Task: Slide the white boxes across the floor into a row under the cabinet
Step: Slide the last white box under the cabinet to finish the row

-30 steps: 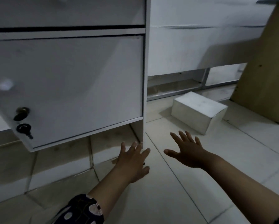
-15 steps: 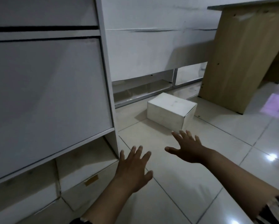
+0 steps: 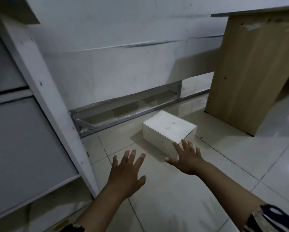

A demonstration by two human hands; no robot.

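Note:
A white box [image 3: 167, 129] stands on the tiled floor, turned at an angle, right of the white cabinet [image 3: 23, 131]. My right hand [image 3: 188, 158] is open with fingers spread, its fingertips at the box's near right corner; whether they touch it is unclear. My left hand [image 3: 128, 171] hovers open over the floor, short of the box's near left side. Another white box [image 3: 56, 213] lies in the dark gap under the cabinet at the lower left.
A metal-framed low gap [image 3: 123, 111] runs along the foot of the white wall panel behind the box. A wooden desk side panel [image 3: 247, 77] stands on the floor to the right.
The view has swung right and closer to the box. Both hands have reached forward, and my right hand has arrived at the box's near corner.

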